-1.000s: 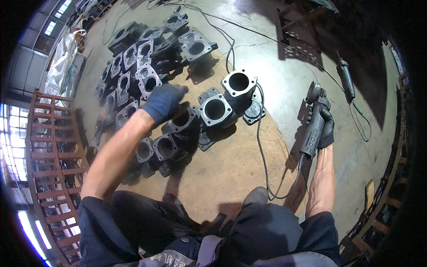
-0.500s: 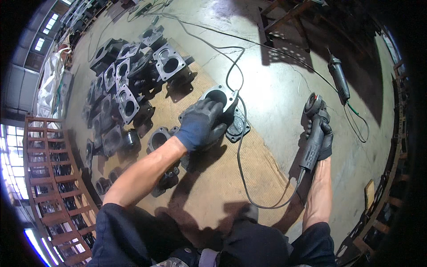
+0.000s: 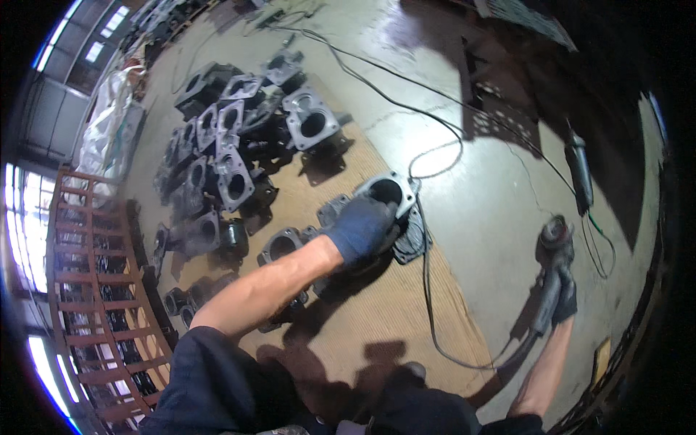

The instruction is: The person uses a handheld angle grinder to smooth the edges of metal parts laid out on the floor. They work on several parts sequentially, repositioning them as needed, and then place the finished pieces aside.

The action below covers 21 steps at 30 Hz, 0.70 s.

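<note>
The left hand (image 3: 360,230), in a blue glove, is closed over the near edge of a grey metal casting (image 3: 388,192) with a round bore, which lies on a brown mat (image 3: 377,304) on the floor (image 3: 493,188). A dark flat plate (image 3: 413,243) lies just right of the hand, touching the casting. The right hand (image 3: 562,297), in a dark glove, is wrapped around the body of an angle grinder (image 3: 552,268), disc end pointing far; its black cable (image 3: 435,290) loops across the mat's right edge and runs far past the casting.

Left and far of the held casting, many more castings (image 3: 225,167) stand packed in rows; one with a square flange (image 3: 312,125) sits apart at the far end of the mat. A second grinder (image 3: 580,170) lies on the bare floor far right. A white sack (image 3: 109,123) stands at far left, and a red-brown metal rack (image 3: 87,290) lines the left edge. The floor between mat and second grinder is open, crossed only by cables.
</note>
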Tool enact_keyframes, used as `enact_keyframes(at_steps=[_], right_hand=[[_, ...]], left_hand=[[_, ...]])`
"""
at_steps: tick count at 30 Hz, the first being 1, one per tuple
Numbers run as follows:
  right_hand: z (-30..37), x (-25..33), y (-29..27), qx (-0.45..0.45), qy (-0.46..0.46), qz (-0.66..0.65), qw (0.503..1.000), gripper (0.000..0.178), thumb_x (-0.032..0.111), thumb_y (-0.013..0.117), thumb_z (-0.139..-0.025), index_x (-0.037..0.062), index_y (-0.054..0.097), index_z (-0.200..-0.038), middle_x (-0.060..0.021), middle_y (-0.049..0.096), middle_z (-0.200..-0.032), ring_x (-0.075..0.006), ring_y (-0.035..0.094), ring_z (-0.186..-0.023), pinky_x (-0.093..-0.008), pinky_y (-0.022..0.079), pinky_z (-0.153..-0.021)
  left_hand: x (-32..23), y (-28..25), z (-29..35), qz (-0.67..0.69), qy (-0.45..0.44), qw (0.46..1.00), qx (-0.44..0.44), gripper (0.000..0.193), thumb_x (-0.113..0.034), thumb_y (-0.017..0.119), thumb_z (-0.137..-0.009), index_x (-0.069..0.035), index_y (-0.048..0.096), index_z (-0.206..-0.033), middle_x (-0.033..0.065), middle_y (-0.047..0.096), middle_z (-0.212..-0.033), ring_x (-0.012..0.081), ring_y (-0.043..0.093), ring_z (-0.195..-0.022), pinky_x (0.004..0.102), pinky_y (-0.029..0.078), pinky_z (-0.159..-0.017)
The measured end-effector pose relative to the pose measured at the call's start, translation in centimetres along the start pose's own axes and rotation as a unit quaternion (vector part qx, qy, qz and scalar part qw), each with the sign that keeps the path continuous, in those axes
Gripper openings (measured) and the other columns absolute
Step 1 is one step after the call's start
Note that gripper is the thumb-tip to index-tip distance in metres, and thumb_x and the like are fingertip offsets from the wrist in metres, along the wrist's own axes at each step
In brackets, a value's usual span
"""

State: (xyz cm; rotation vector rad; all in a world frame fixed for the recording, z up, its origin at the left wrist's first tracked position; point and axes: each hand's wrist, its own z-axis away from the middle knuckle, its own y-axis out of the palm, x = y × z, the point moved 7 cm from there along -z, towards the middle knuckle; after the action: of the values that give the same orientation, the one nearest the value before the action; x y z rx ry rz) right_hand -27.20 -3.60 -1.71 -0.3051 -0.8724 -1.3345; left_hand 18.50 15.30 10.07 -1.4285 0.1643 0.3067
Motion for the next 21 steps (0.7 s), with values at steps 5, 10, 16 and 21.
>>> enact_keyframes(at_steps=[5,10,16,21], right_hand=[[0.3,-0.7,-11.7,-0.274,-0.126,0.562,0.77,0.043,0.036,0.064,-0.098,-0.004,0.068,-0.113,-0.012,0.07,-0.106,-0.0203,0.063,-0.096,-0.035,0.051,-0.084],[7.0,-2.0,10.2,-0.191,-0.211,0.297,0.911,0.037,0.019,0.072,-0.091,-0.0051,0.064,-0.117,-0.0102,0.069,-0.105,-0.0202,0.064,-0.096,-0.0359,0.051,-0.088],[1.3,-9.7,26.8,0.0,-0.275,0.662,0.698,0.041,0.032,0.082,-0.073,0.0066,0.061,-0.097,-0.0168,0.068,-0.089,-0.039,0.067,-0.082,-0.0445,0.053,-0.076],[0.8,-10.0,30.7,0.038,-0.277,0.672,0.686,0.031,0.029,0.074,-0.076,0.0076,0.062,-0.095,-0.0213,0.069,-0.089,-0.0429,0.067,-0.089,-0.049,0.053,-0.078]], left_hand=[[0.7,-5.7,5.2,-0.157,0.127,0.979,-0.043,0.031,-0.023,0.065,-0.088,-0.008,0.065,-0.116,0.0141,0.07,-0.104,0.0328,0.068,-0.107,0.0481,0.046,-0.106],[6.2,-14.0,10.9,-0.184,0.024,0.978,-0.093,0.035,-0.024,0.068,-0.086,-0.005,0.066,-0.115,0.0156,0.07,-0.102,0.034,0.067,-0.105,0.0492,0.047,-0.106],[9.2,-18.9,16.4,-0.233,-0.065,0.962,-0.128,0.029,-0.021,0.071,-0.084,-0.004,0.066,-0.107,0.0161,0.069,-0.102,0.033,0.067,-0.103,0.0452,0.057,-0.087],[11.8,-20.0,21.7,-0.259,-0.108,0.944,-0.174,0.017,-0.019,0.067,-0.08,-0.008,0.066,-0.093,0.0137,0.069,-0.085,0.0344,0.069,-0.087,0.0473,0.052,-0.091]])
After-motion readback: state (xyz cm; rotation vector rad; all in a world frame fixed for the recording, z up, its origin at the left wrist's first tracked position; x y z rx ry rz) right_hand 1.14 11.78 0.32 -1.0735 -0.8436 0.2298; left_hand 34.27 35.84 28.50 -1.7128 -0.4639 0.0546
